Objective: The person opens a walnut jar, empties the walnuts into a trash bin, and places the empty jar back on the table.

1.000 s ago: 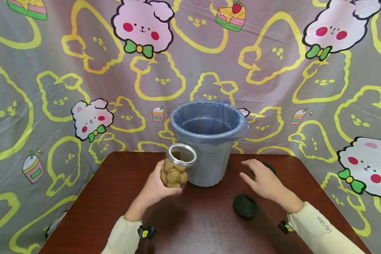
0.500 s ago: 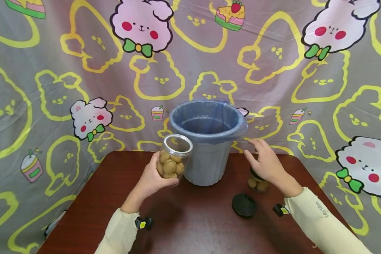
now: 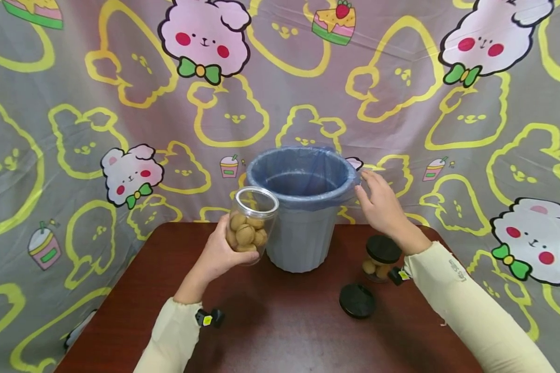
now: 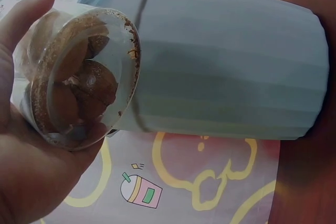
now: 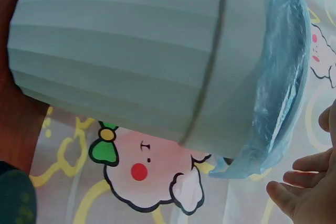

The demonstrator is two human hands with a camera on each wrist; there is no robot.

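My left hand (image 3: 220, 249) grips a clear plastic jar (image 3: 256, 199) that has no lid on it. Inside lie several tan walnuts (image 3: 246, 234). The jar stands in the air beside the bin's left rim, its mouth tipped slightly forward. From the left wrist view, the jar's base (image 4: 86, 80) shows nuts and brown crumbs. My right hand (image 3: 381, 204) has its fingers extended at the right rim of the grey bin (image 3: 298, 241), close to the blue bag (image 3: 347, 196) lining it. In the right wrist view, the right hand's fingers (image 5: 310, 178) lie just past the bag's edge.
A second jar with a black lid (image 3: 383, 249), nuts inside, stands on the brown table (image 3: 289, 331) under my right wrist. A loose black lid (image 3: 357, 300) lies in front of it. Behind the table hangs a patterned cloth (image 3: 280, 67).
My left hand has raised the jar and shifted it slightly left. The right hand has risen from above the lidded jar to the bin's rim, uncovering that jar.
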